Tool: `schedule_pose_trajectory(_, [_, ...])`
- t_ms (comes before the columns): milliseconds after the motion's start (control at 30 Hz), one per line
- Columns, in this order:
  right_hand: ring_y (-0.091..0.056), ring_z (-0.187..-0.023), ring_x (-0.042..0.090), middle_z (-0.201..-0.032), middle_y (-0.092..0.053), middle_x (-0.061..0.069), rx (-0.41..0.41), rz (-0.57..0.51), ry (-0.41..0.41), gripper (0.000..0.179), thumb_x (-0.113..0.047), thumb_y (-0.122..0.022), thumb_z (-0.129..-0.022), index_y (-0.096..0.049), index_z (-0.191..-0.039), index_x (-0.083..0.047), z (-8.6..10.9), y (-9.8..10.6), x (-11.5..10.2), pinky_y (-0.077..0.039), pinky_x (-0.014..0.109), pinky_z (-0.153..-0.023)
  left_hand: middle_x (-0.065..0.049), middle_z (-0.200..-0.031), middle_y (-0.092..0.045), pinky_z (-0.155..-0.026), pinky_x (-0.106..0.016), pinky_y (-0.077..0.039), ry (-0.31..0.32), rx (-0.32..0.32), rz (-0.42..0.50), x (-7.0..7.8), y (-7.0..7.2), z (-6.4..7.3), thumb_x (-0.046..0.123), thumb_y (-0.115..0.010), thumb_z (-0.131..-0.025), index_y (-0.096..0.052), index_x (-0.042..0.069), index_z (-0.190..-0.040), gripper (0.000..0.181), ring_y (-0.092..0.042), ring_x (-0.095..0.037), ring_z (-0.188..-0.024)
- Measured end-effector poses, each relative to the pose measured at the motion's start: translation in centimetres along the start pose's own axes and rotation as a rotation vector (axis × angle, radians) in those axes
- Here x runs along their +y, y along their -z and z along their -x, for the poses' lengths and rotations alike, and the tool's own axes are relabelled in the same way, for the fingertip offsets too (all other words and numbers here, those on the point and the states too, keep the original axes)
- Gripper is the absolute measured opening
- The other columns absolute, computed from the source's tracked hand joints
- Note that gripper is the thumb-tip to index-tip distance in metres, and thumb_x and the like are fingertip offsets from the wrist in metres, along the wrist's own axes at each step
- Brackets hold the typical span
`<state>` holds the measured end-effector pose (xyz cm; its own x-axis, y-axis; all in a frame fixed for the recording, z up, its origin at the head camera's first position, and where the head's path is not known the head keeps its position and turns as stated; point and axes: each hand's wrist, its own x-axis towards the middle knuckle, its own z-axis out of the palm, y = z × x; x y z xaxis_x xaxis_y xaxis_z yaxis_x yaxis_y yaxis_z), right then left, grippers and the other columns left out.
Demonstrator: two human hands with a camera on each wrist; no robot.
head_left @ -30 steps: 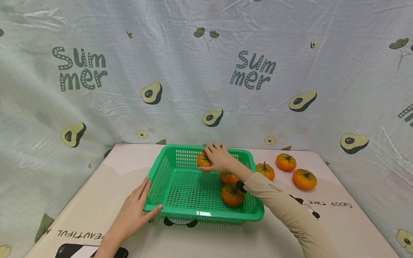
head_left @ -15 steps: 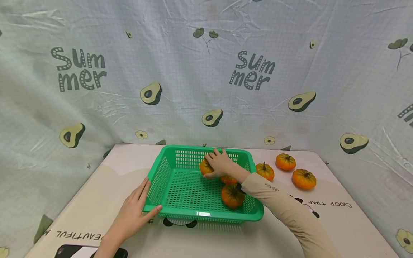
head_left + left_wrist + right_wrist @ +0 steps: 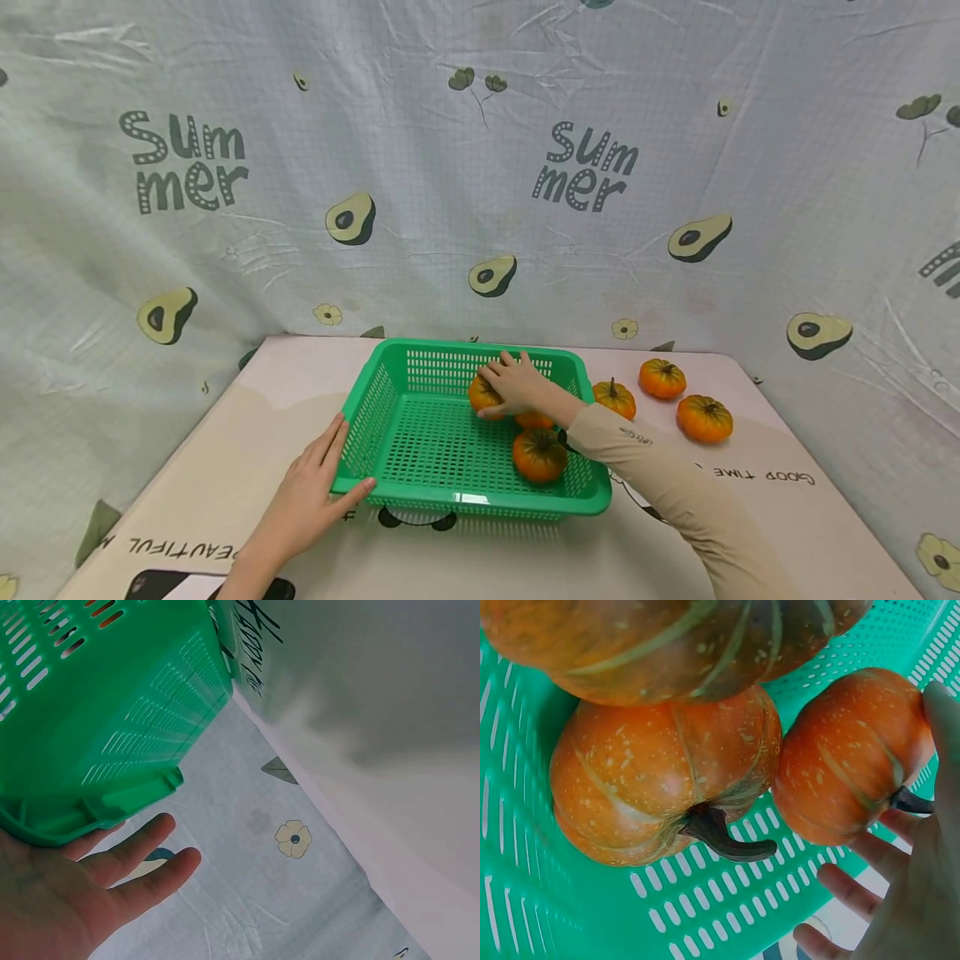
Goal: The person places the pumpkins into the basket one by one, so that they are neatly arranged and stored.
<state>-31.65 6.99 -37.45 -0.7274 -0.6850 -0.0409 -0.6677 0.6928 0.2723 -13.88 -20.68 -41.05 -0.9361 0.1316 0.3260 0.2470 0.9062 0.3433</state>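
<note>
A green plastic basket (image 3: 517, 505) stands mid-table in the head view. My right hand (image 3: 519, 385) is inside its back right part, holding a small orange pumpkin (image 3: 482, 397) between thumb and fingers. The right wrist view shows that pumpkin (image 3: 847, 761) against another pumpkin (image 3: 660, 780), with some fingers spread loosely off it. A nearer pumpkin (image 3: 540, 457) lies at the basket's right side; one behind it (image 3: 534, 420) is partly hidden by my arm. My left hand (image 3: 300, 500) rests at the basket's front left corner, fingers straight along the outside, clear in the left wrist view (image 3: 97, 892).
Outside the basket on the right are three more pumpkins: one by the rim (image 3: 617, 401), one farther back (image 3: 662, 378) and one at the right (image 3: 705, 419). A dark, phone-like object (image 3: 153, 585) lies at the lower left. A printed cloth (image 3: 420, 167) hangs behind the table.
My right hand has lowered the pumpkin into the basket and shifted slightly right, beside the others. The left hand and basket have stayed in place.
</note>
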Motion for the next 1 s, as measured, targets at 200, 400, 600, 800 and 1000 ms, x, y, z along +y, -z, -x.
schedule_pose_trajectory(200, [-0.040, -0.113, 0.024, -0.128, -0.047, 0.001, -0.007, 0.062, 0.047, 0.065, -0.059, -0.051, -0.079, -0.042, -0.132, -0.022, 0.2, 0.2, -0.1, -0.033, 0.052, -0.096, -0.017, -0.147, -0.019, -0.093, -0.059, -0.032, -0.002, -0.006, 0.007, 0.0, 0.0, 0.0, 0.046, -0.056, -0.083, -0.022, -0.001, -0.141, 0.083, -0.031, -0.040, -0.126])
schedule_pose_trajectory(400, [-0.039, -0.115, 0.022, -0.129, -0.048, -0.003, -0.054, 0.128, 0.050, 0.060, -0.058, -0.053, -0.079, -0.042, -0.131, -0.029, 0.2, 0.2, -0.3, -0.034, 0.047, -0.095, -0.017, -0.148, -0.018, -0.093, -0.059, -0.032, -0.002, -0.008, 0.009, 0.1, 0.1, 0.0, 0.046, -0.056, -0.083, -0.021, -0.001, -0.141, 0.083, -0.031, -0.041, -0.126])
schedule_pose_trajectory(600, [-0.039, -0.117, 0.023, -0.130, -0.047, -0.003, -0.053, 0.116, 0.110, 0.060, -0.055, -0.055, -0.080, -0.042, -0.132, -0.028, 0.1, 0.4, -0.8, -0.034, 0.046, -0.094, -0.016, -0.148, -0.017, -0.093, -0.060, -0.032, 0.000, -0.012, 0.005, 0.1, 0.2, 0.0, 0.046, -0.056, -0.083, -0.020, -0.001, -0.141, 0.083, -0.030, -0.041, -0.126])
schedule_pose_trajectory(800, [-0.037, -0.121, 0.025, -0.130, -0.048, -0.004, -0.058, 0.136, 0.117, 0.056, -0.048, -0.057, -0.082, -0.041, -0.132, -0.029, 0.3, 0.3, -1.2, -0.032, 0.049, -0.100, -0.017, -0.148, -0.017, -0.093, -0.059, -0.032, 0.000, -0.016, 0.010, 0.1, 0.1, -0.1, 0.046, -0.056, -0.083, -0.019, -0.001, -0.142, 0.083, -0.030, -0.042, -0.126])
schedule_pose_trajectory(1000, [-0.040, -0.114, 0.024, -0.119, -0.052, -0.001, -0.042, 0.177, 0.120, 0.054, -0.045, -0.058, -0.082, -0.038, -0.132, -0.039, 0.3, 0.2, -1.1, -0.035, 0.049, -0.097, -0.017, -0.148, -0.016, -0.093, -0.060, -0.032, 0.007, -0.027, 0.014, 0.2, 0.2, -0.1, 0.045, -0.056, -0.083, -0.018, -0.001, -0.142, 0.083, -0.030, -0.042, -0.126])
